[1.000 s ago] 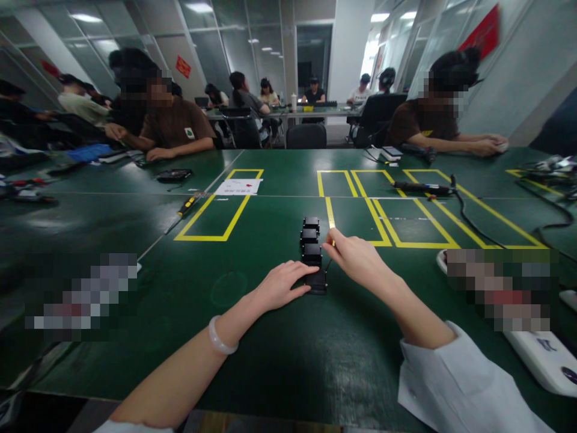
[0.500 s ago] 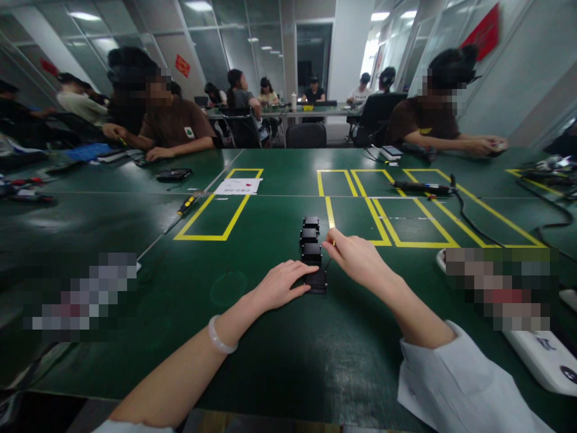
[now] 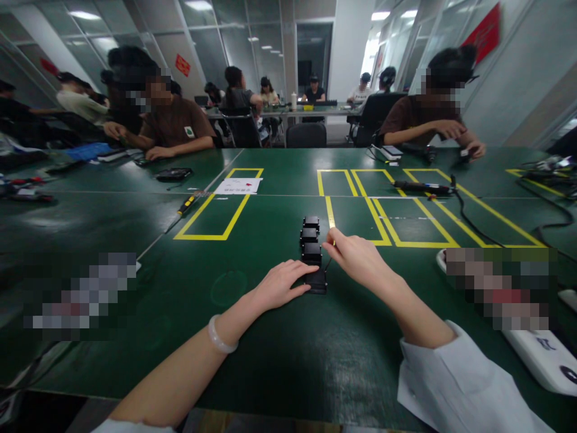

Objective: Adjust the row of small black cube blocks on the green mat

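Co-worker's hands (image 3: pixel 462 139) moved apart. My right hand (image 3: pixel 356 255) pinches thin dark-shafted tool (image 3: pixel 329 263); left hand (image 3: pixel 282 284) spread, fingertips on boxy black block (image 3: pixel 317 281), nearest in row, glossy green table (image 3: pixel 270 373).

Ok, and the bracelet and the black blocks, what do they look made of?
Bracelet: probably polished stone or glass, being milky and smooth; plastic is possible.
Black blocks: likely plastic or coated metal, dark with a slight sheen.

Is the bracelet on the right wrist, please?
No, the bracelet is around the left wrist, behind the left hand touching the black block.
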Motion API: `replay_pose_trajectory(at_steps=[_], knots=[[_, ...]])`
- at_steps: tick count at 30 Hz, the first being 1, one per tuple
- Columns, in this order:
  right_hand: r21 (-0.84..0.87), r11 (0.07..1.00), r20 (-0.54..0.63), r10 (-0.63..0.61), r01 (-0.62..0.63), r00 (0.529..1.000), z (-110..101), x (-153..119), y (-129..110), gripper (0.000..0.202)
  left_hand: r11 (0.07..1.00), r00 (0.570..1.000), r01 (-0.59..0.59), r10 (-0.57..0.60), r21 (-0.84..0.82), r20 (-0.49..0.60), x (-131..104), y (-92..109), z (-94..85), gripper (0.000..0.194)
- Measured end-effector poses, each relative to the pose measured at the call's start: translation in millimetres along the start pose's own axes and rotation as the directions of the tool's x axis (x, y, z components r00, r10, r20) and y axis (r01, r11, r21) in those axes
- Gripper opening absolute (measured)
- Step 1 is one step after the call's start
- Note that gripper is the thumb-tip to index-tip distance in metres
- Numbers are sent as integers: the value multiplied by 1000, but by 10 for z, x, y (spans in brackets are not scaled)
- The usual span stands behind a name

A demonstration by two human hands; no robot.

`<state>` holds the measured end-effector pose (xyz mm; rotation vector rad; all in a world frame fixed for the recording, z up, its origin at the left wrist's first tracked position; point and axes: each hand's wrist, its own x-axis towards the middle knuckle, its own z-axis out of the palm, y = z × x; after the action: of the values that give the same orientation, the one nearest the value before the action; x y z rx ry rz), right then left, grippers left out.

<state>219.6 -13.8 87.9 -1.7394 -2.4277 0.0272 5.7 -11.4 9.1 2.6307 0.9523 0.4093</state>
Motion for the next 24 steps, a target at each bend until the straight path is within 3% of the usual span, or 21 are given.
replay_pose_trajectory(at_steps=[24], knots=[[72, 996, 2, -48, 48, 999, -13, -13, 5, 18, 1000, 1000, 3, -3, 2, 0, 4, -14, 16, 43]])
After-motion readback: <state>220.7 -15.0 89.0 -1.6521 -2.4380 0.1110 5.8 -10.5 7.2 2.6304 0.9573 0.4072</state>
